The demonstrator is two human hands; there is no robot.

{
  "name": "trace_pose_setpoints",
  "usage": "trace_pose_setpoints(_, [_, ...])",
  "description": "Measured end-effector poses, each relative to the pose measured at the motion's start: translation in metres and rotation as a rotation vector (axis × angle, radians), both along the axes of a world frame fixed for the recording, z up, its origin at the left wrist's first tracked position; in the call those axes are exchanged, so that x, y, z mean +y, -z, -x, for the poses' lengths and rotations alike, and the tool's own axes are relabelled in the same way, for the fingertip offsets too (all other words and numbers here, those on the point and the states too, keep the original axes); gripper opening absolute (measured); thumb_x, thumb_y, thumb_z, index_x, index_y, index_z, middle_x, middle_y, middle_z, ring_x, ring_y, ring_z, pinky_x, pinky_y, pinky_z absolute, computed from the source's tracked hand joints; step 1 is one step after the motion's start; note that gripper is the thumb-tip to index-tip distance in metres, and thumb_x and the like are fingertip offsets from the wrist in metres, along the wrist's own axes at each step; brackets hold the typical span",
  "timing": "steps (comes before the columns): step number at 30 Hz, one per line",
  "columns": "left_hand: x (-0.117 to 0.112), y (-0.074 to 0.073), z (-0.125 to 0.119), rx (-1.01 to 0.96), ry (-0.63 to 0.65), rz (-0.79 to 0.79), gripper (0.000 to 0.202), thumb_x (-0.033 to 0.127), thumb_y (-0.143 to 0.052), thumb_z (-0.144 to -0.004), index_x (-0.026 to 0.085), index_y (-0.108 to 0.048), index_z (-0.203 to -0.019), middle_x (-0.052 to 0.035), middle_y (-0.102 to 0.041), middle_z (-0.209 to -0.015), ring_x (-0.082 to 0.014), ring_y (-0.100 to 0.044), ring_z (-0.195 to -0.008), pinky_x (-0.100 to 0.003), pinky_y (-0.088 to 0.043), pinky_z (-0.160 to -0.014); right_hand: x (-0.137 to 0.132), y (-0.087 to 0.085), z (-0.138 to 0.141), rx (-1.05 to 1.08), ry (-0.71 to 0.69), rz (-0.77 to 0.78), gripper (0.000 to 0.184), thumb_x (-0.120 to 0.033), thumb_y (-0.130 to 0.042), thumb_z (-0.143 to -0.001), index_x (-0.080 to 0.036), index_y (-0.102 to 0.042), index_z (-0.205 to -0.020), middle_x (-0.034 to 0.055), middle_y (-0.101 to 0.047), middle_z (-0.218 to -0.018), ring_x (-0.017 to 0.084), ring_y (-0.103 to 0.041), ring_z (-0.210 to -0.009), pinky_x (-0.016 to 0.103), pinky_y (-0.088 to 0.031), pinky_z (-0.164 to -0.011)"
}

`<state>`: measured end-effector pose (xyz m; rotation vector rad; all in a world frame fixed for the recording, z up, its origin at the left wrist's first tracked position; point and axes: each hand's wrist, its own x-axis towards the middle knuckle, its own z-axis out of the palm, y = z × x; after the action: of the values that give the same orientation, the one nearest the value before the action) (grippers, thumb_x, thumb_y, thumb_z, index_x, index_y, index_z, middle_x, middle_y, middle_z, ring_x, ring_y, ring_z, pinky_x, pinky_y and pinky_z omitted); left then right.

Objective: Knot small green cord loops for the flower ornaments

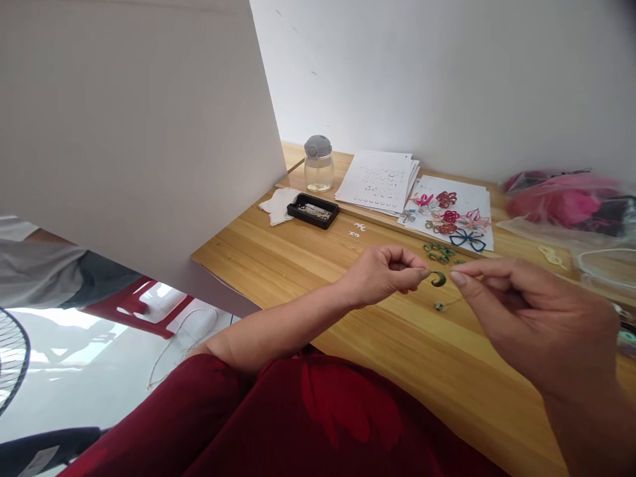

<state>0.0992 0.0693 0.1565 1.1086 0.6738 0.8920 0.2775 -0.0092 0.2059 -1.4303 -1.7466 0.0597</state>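
Note:
My left hand [385, 273] is closed in a pinch above the wooden table [298, 265], gripping one end of a small dark green curled paper piece [438, 279]. My right hand [527, 311] is closed too, its fingertips at the other end of that curled piece. Just below, a tiny green coil [440, 306] lies on the table. Several more green coils [439, 252] are grouped a little farther back.
White sheets with pink, red and blue paper flowers [454, 217], a stack of printed sheets [377, 179], a black tray [313, 211], a clear bottle with a grey lid [318, 164], a pink plastic bag [566, 202]. A white partition board [129, 132] stands left.

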Motion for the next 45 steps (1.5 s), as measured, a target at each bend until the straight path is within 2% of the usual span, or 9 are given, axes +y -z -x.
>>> trace_pose_setpoints(6, [-0.001,-0.005,0.002,0.008,0.096,-0.016,0.034,0.033,-0.094,-0.068,0.013,-0.069,-0.078,0.0023,-0.064,-0.061,-0.0062,-0.056,-0.058,-0.021,-0.046,-0.058,0.029,-0.001,-0.010,0.155,-0.040,0.127,0.013,-0.041,-0.076,-0.094,-0.030,-0.079,-0.090,-0.0008,-0.061,-0.061,0.013,-0.045,-0.052,0.031,-0.035,-0.051])
trace_pose_setpoints(11, [0.001,-0.005,0.002,-0.082,0.101,-0.005,0.045,0.044,-0.098,-0.064,0.013,-0.069,-0.078,0.0029,-0.063,-0.061,-0.0056,-0.054,-0.056,-0.022,-0.043,-0.056,0.048,0.029,-0.016,0.473,-0.171,0.319,0.037,-0.061,-0.088,-0.078,-0.025,-0.079,-0.082,-0.0006,-0.062,-0.061,0.012,-0.044,-0.052,0.027,-0.035,-0.047])
trace_pose_setpoints(15, [0.004,-0.001,0.000,-0.123,0.041,-0.001,0.049,0.050,-0.098,-0.063,0.013,-0.068,-0.078,0.0027,-0.064,-0.061,-0.0051,-0.053,-0.055,-0.022,-0.042,-0.056,0.035,0.053,-0.011,0.647,-0.251,0.489,0.039,-0.060,-0.090,-0.075,-0.023,-0.075,-0.074,-0.0031,-0.055,-0.054,0.010,-0.043,-0.047,0.024,-0.033,-0.043])
trace_pose_setpoints(23, [0.005,0.004,-0.002,-0.040,-0.051,0.005,0.045,0.044,-0.097,-0.063,0.013,-0.068,-0.078,0.0031,-0.064,-0.064,-0.0045,-0.053,-0.055,-0.022,-0.042,-0.056,-0.013,0.031,0.006,0.271,-0.065,0.201,0.009,-0.036,-0.076,-0.093,-0.028,-0.078,-0.088,-0.0017,-0.071,-0.073,0.013,-0.059,-0.059,0.027,-0.046,-0.055])
trace_pose_setpoints(31, [-0.001,-0.005,0.001,0.040,0.053,-0.024,0.042,0.039,-0.097,-0.065,0.013,-0.068,-0.078,0.0030,-0.063,-0.062,-0.0055,-0.055,-0.057,-0.020,-0.043,-0.056,0.005,0.003,-0.004,0.035,-0.001,-0.046,0.009,-0.037,-0.074,-0.097,-0.030,-0.079,-0.095,-0.0028,-0.067,-0.066,0.012,-0.051,-0.052,0.030,-0.039,-0.051])
trace_pose_setpoints(35, [-0.002,-0.009,0.001,0.029,0.129,-0.047,0.043,0.040,-0.098,-0.063,0.013,-0.068,-0.078,0.0037,-0.063,-0.061,-0.0051,-0.055,-0.056,-0.020,-0.043,-0.056,0.031,0.004,-0.012,0.129,-0.108,0.094,0.010,-0.039,-0.077,-0.093,-0.031,-0.081,-0.090,-0.0021,-0.065,-0.062,0.013,-0.046,-0.050,0.029,-0.037,-0.048])
trace_pose_setpoints(39, [-0.002,-0.010,0.003,-0.051,0.121,-0.052,0.043,0.039,-0.099,-0.062,0.013,-0.069,-0.079,0.0038,-0.063,-0.063,-0.0053,-0.055,-0.058,-0.021,-0.043,-0.057,0.049,0.019,-0.015,0.459,-0.192,0.358,0.028,-0.053,-0.089,-0.078,-0.027,-0.082,-0.083,-0.0001,-0.064,-0.062,0.011,-0.045,-0.051,0.027,-0.033,-0.045])
trace_pose_setpoints(42, [-0.001,-0.008,0.004,-0.098,0.067,-0.043,0.044,0.041,-0.098,-0.063,0.013,-0.068,-0.079,0.0032,-0.063,-0.063,-0.0048,-0.052,-0.057,-0.021,-0.041,-0.056,0.048,0.039,-0.009,0.753,-0.309,0.531,0.039,-0.058,-0.096,-0.067,-0.025,-0.077,-0.076,-0.0026,-0.059,-0.057,0.009,-0.042,-0.046,0.024,-0.032,-0.041])
trace_pose_setpoints(45, [0.001,-0.003,0.002,-0.089,-0.001,-0.037,0.046,0.044,-0.097,-0.064,0.013,-0.067,-0.079,0.0029,-0.063,-0.063,-0.0045,-0.051,-0.056,-0.021,-0.041,-0.056,0.033,0.058,-0.001,0.836,-0.328,0.568,0.035,-0.053,-0.094,-0.074,-0.024,-0.074,-0.075,-0.0035,-0.056,-0.057,0.009,-0.045,-0.047,0.023,-0.036,-0.043])
